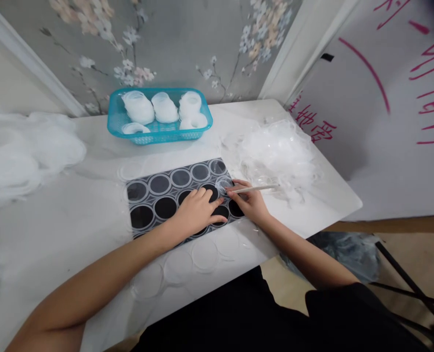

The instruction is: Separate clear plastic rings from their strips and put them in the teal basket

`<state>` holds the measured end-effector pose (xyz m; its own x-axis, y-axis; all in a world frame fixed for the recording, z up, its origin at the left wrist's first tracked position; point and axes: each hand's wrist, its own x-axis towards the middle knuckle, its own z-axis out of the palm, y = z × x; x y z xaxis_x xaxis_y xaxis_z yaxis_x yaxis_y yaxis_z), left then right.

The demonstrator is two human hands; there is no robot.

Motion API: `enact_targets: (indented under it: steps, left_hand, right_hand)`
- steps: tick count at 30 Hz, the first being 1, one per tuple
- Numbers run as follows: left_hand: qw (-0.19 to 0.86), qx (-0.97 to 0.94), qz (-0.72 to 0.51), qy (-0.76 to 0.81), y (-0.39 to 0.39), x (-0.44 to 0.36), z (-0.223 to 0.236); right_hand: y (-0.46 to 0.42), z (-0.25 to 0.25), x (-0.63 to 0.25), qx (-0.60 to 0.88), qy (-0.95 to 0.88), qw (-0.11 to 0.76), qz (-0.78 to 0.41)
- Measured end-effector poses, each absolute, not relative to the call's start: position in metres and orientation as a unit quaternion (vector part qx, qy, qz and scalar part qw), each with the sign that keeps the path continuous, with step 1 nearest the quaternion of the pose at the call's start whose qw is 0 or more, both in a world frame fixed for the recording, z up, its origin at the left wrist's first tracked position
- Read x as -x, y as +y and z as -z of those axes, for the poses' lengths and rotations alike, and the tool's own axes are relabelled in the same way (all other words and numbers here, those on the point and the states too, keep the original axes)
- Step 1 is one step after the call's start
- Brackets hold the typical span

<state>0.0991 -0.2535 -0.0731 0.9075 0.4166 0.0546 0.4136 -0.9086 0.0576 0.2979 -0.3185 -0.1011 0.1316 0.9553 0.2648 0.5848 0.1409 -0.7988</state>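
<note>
A black sheet with rows of pale-rimmed circles (160, 185) lies on the white table. My left hand (196, 211) rests flat on it with the fingers spread, covering some of the circles. My right hand (251, 201) pinches a thin white stick (262, 187), whose outer end points right. The fingertips of that hand touch the sheet's right edge, beside a clear film disc (223, 185) that sits over one circle. Under the fingers, the stick's tip is hard to make out. Clear film with faint round outlines (178, 266) extends below the sheet towards me.
Behind the sheet stands a blue plastic basket (160, 134) with several stacks of whitish discs. A heap of clear film scraps (279, 151) lies to the right. Piles of translucent white film (22, 151) cover the table's left end. A whiteboard with red writing (371, 122) stands at right.
</note>
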Motion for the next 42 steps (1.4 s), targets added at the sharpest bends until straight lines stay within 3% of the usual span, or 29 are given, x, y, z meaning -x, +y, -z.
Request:
enact_targets:
  steps: [8, 15, 19, 21, 24, 27, 31, 34, 42]
  left_hand:
    - [0.029, -0.972, -0.036, 0.230, -0.259, -0.102, 0.075]
    - [0.057, -0.974, -0.033, 0.217, -0.257, -0.104, 0.072]
    - [0.067, -0.971, -0.035, 0.227, -0.255, -0.101, 0.073]
    - [0.065, -0.970, -0.037, 0.232, -0.255, -0.101, 0.074]
    - [0.055, -0.970, -0.041, 0.231, -0.256, -0.101, 0.074]
    - [0.040, -0.971, -0.038, 0.233, -0.259, -0.101, 0.073]
    - [0.021, -0.971, -0.036, 0.234, -0.261, -0.101, 0.074]
    - [0.012, -0.973, -0.037, 0.229, -0.261, -0.101, 0.076]
    - [0.011, -0.973, -0.031, 0.228, -0.260, -0.102, 0.074]
  right_hand:
    - [-0.323, 0.104, -0.296, 0.622, -0.641, 0.414, -0.176]
    - [-0.302, 0.095, -0.315, 0.578, -0.777, 0.245, 0.047]
    - [-0.259, 0.054, -0.358, 0.680, -0.586, 0.392, 0.201]
    - [-0.250, 0.035, -0.374, 0.702, -0.547, 0.399, 0.221]
    - [-0.259, 0.028, -0.378, 0.713, -0.579, 0.348, 0.187]
    - [-0.286, 0.046, -0.357, 0.699, -0.590, 0.378, 0.144]
    - [-0.319, 0.082, -0.312, 0.653, -0.611, 0.439, -0.090]
    - [-0.329, 0.099, -0.291, 0.658, -0.562, 0.461, -0.195]
    - [-0.326, 0.098, -0.288, 0.659, -0.558, 0.452, -0.224]
